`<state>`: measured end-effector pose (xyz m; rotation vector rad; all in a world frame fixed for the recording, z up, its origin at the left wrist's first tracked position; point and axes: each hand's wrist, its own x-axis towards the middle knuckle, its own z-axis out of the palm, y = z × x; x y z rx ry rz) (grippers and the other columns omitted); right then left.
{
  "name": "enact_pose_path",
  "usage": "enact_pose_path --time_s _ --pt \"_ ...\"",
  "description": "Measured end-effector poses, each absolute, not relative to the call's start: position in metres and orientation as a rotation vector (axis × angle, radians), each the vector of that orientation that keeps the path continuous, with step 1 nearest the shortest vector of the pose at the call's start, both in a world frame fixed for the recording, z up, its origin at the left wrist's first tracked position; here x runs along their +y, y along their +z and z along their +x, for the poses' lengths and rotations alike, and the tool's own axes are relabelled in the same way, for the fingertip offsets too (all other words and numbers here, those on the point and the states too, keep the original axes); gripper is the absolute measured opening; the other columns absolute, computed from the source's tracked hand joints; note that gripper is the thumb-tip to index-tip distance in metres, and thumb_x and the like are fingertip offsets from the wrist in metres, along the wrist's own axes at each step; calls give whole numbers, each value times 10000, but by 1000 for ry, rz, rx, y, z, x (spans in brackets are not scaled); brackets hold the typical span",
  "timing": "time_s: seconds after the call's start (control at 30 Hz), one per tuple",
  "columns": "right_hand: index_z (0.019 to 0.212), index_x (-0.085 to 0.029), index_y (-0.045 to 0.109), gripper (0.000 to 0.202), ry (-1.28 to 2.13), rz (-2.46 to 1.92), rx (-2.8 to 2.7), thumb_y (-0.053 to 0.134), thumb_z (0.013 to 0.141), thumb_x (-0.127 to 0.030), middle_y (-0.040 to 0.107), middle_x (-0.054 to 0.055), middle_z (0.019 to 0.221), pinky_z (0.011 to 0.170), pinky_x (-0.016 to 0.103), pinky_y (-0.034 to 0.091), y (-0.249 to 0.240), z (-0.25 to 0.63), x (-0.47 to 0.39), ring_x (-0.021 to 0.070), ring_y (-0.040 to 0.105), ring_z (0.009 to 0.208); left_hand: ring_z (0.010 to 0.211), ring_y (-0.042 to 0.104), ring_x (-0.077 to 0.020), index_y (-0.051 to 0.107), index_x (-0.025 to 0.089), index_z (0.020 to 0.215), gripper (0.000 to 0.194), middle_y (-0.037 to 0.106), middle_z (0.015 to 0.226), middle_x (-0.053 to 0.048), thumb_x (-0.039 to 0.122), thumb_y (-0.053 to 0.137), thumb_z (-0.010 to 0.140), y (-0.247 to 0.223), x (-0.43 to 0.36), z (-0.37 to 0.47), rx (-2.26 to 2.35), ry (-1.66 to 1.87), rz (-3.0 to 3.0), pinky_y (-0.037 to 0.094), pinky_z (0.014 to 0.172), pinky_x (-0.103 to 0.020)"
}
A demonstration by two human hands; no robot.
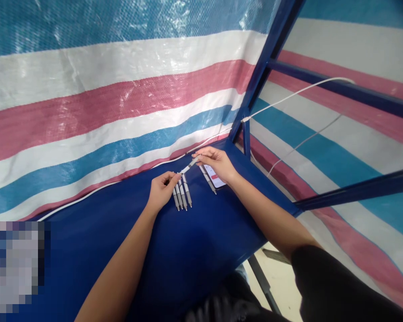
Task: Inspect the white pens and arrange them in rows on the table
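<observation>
A white and grey pen is held at a slant above the table, one end in each hand. My left hand pinches its lower end between thumb and fingers. My right hand is closed on its upper end, fingers pointing left. Just below the held pen, several similar pens lie side by side on the blue table, tips towards me, their upper ends partly behind my left fingers. One more pen lies apart, alongside a phone with a lit screen that my right hand partly covers.
The blue tabletop meets a striped plastic sheet at the back. A white cable runs along that edge. Blue metal frame bars and a hanging white cable stand to the right. A pixelated patch hides the lower left corner.
</observation>
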<state>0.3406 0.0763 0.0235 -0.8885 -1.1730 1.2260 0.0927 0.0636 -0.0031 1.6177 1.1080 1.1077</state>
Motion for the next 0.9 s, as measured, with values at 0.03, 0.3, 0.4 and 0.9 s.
enact_pose_path --time_s 0.03,0.3,0.4,0.9 --pt "981 -221 770 453 1205 -921 -1202 976 754 -554 842 52 1001 861 353 653 23 341 76 182 785 914 596 466 -130 746 192 733 431 597 641 2 580 781 916 -3 63 93 1113 1120 1625 367 566 -271" --pt "600 -236 478 735 876 -1359 -1548 575 978 -858 489 -27 497 556 301 391 30 349 69 127 469 515 663 564 -149 781 193 774 354 706 725 -27 530 864 841 3 62 95 1133 1190 1597 462 625 -275" --pt "858 -226 663 594 1069 -1208 -1628 755 879 -812 660 -22 644 549 287 404 34 357 69 127 517 543 630 568 -146 790 192 771 360 698 684 -23 537 871 833 2 63 95 1130 1186 1555 467 608 -275" --pt "841 -207 760 562 1005 -1242 -1785 699 961 -753 699 -1 671 581 295 414 42 358 64 128 535 542 593 599 -156 815 193 796 362 695 626 -18 543 904 801 1 64 94 1128 1190 1490 479 607 -293"
